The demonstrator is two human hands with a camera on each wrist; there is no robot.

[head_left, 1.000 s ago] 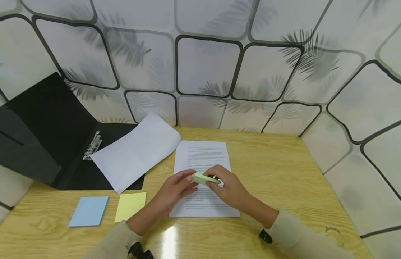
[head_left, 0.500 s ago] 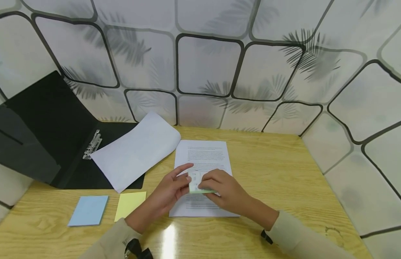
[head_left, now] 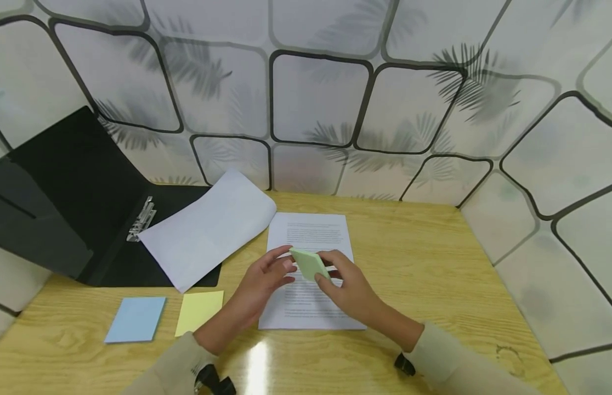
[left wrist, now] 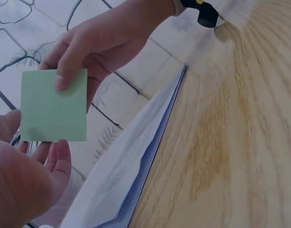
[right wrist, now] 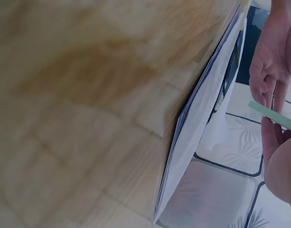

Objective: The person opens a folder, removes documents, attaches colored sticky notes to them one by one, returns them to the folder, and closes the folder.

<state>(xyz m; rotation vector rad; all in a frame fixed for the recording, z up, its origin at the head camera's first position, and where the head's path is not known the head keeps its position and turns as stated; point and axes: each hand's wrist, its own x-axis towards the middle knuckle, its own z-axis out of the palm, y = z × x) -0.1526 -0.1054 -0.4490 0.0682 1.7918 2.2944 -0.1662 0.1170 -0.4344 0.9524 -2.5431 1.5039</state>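
In the head view a pale green sticky note pad (head_left: 308, 264) is held above the printed papers (head_left: 313, 307). My right hand (head_left: 352, 282) pinches it at its right side, and the thumb lies flat on the green face in the left wrist view. My left hand (head_left: 263, 280) is at the opposite edge with its fingers loosely spread. Its fingertips (left wrist: 63, 149) are right by that edge; whether they touch it cannot be told. The pad's green face (left wrist: 52, 111) is turned towards the left wrist camera, while the right wrist view catches the pad (right wrist: 273, 116) edge-on.
On the left a black folder (head_left: 74, 203) stands open, its metal clip (head_left: 142, 219) showing. A curved white sheet (head_left: 212, 230) lies across it. A blue sticky note pad (head_left: 135, 320) and a yellow one (head_left: 199, 314) lie on the wooden table (head_left: 409, 247). Behind is a patterned wall.
The green pad has been turned over in the right hand: half a second ago its whitish side showed, now its green face does. The left hand has stayed close beside it.
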